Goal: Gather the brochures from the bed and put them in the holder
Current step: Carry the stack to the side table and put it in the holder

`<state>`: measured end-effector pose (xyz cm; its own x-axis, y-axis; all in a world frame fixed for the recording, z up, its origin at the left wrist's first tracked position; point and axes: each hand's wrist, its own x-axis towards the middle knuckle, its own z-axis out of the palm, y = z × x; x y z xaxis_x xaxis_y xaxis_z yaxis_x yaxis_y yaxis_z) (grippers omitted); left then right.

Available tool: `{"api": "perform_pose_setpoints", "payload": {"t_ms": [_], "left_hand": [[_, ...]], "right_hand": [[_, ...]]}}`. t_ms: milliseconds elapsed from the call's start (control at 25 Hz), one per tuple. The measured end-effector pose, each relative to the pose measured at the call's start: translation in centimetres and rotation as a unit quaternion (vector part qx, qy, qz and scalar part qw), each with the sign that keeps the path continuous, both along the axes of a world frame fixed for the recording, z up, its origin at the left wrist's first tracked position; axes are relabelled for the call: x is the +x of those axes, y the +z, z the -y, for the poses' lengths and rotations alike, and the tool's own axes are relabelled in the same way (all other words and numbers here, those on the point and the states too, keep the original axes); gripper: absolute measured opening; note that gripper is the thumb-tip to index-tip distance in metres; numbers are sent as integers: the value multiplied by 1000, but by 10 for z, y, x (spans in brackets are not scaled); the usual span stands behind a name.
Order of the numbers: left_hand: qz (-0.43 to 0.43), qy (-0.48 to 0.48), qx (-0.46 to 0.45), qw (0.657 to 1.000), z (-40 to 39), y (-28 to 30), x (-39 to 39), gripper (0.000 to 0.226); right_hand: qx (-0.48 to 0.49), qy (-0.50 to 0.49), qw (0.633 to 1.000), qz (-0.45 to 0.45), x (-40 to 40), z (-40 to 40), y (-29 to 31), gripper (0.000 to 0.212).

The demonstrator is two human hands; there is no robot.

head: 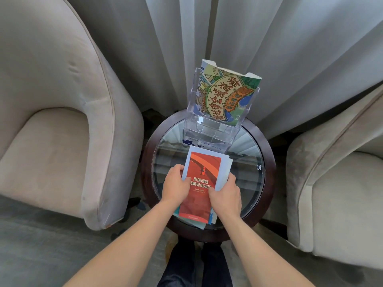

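A stack of brochures (202,168) with a red one on top is held over a round glass-topped table (267,162). My left hand (176,186) grips the stack's left edge, thumb on the red cover. My right hand (224,193) grips its right edge, fingers on the pale sheets beneath. A clear tiered plastic holder (209,129) stands at the table's far side. Its top tier holds a colourful illustrated brochure (226,94). The lower tiers look see-through, with a blue-printed sheet showing at the bottom.
A beige armchair (53,125) stands to the left of the table and another beige armchair (335,193) to the right. Grey-white curtains (269,38) hang close behind the holder. My legs in dark trousers (196,264) stand right against the table's near edge.
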<state>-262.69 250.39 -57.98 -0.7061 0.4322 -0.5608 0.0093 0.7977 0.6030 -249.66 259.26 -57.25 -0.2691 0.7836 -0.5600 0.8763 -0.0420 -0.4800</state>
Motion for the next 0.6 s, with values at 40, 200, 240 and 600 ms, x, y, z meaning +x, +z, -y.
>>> {"api": "perform_pose_setpoints", "payload": {"t_ms": [40, 200, 240, 600], "left_hand": [[-19, -9, 2, 1000, -3, 6, -3, 16], [-50, -20, 22, 998, -19, 36, -19, 14], [-57, -20, 28, 998, -25, 44, -24, 14], [-120, -20, 110, 987, -88, 120, -76, 13]], "right_hand": [[7, 3, 1000, -3, -2, -3, 6, 58], [41, 8, 999, -27, -18, -23, 35, 59], [51, 11, 998, -32, -23, -29, 44, 60], [146, 1, 987, -67, -71, -87, 121, 55]]}}
